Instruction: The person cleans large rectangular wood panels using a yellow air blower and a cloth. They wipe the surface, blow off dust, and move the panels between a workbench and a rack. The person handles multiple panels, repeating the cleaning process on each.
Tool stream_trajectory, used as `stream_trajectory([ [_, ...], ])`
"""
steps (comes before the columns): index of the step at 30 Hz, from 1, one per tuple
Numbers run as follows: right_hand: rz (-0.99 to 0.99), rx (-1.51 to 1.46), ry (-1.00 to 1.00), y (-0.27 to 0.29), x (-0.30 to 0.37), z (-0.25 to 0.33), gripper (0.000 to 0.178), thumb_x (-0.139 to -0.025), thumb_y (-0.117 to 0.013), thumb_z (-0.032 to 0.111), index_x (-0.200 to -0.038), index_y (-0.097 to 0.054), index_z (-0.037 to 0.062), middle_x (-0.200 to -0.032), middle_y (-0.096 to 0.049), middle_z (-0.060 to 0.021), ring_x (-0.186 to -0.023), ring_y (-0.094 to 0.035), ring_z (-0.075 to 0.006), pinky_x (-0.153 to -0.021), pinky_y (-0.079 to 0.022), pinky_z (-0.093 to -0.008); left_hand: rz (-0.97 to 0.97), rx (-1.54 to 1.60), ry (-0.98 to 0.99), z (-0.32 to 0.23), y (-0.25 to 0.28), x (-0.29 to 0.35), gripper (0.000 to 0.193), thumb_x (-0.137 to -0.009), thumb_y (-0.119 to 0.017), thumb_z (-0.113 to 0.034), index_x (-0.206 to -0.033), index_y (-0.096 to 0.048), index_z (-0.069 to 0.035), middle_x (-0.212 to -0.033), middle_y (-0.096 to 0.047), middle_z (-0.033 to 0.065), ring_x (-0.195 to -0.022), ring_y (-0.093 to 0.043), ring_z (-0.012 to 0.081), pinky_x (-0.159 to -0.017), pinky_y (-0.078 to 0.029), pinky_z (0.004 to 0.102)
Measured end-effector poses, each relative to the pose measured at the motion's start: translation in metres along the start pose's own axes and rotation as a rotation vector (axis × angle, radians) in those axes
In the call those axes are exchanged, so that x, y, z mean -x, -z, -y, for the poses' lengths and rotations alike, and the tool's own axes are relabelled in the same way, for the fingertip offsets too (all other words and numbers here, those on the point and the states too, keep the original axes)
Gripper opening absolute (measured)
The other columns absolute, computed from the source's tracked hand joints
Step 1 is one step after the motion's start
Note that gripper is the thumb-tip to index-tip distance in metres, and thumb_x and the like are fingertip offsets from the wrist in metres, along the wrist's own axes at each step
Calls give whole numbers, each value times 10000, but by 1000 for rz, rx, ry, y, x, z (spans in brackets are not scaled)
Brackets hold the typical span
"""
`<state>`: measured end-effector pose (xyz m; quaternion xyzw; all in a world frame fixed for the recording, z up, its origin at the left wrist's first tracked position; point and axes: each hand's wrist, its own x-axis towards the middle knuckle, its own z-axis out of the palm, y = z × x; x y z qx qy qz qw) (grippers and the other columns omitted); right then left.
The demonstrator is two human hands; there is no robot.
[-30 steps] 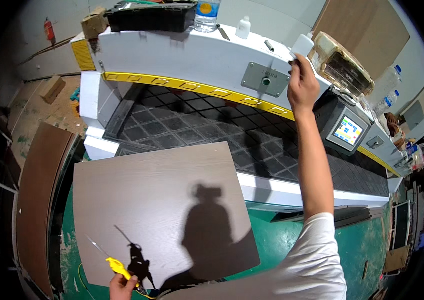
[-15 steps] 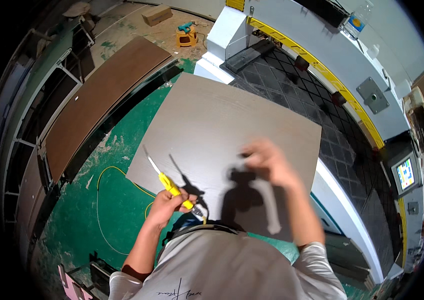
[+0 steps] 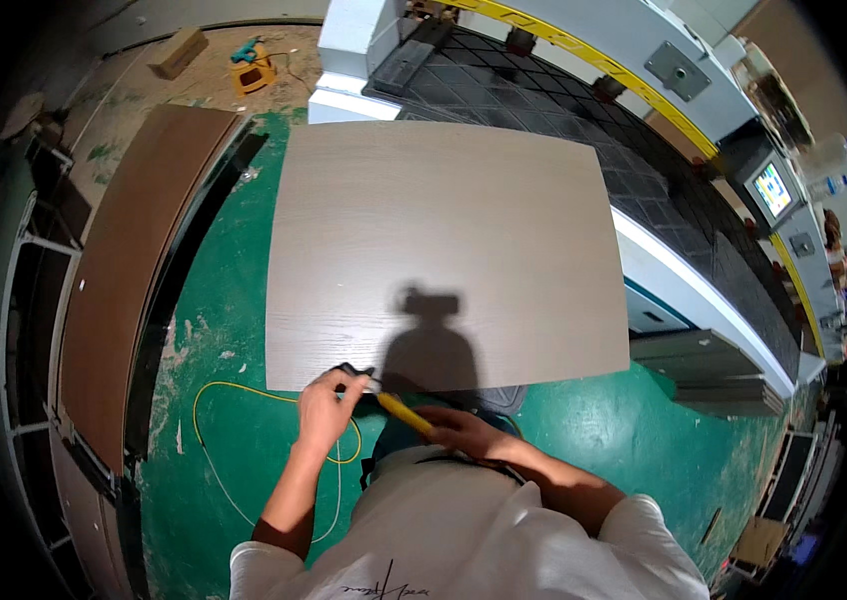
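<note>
A wide grey-brown wood-grain panel (image 3: 444, 230) lies flat in front of me. At its near edge my left hand (image 3: 326, 410) is closed, its fingers gripping a black-and-silver piece (image 3: 372, 385). My right hand (image 3: 459, 435), close to my waist, wraps the lower end of a slim yellow air blow gun (image 3: 404, 411). The gun slants between both hands and meets the black-and-silver piece; whether they are joined I cannot tell. A thin yellow hose (image 3: 219, 385) loops across the floor to the left and passes behind my left hand.
Brown boards (image 3: 129, 260) lie on a metal rack at left. Beyond the panel is a grey machine with a dark bed (image 3: 484, 75), yellow rail and lit screen (image 3: 772, 188). Grey panels (image 3: 704, 365) are stacked right. An orange stool (image 3: 254, 75) and carton (image 3: 179, 52) stand far left.
My right hand has come down from above the panel to the yellow gun at my waist. My left hand has moved from the gun's body to the black-and-silver piece. The view has turned.
</note>
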<state>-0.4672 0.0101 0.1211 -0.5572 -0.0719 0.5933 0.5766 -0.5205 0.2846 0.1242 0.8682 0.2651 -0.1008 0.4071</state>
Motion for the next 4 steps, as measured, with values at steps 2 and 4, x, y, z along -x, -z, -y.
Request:
stream_trajectory([
  [2, -34, 39, -33, -12, 17, -8, 680, -1029, -627, 330, -1567, -361, 10, -1405, -569, -165, -1233, -549, -188, -1077, -424, -333, -164, -114, -364, 30, -3, -13, 379, -848, -812, -371, -997, -756, -27, -986, -737, 150, -982, -678, 320, -880, -522, 392],
  [4, -224, -61, -51, -32, 35, -6, 663, -1017, -643, 303, -1575, -376, 67, -1414, -567, -176, -1259, -548, -180, -1075, -418, -313, -110, -251, -525, 37, 8, -19, 443, -855, -811, -387, -1175, -716, -95, -1383, -590, 215, -1305, -506, 349, -1125, -360, 446],
])
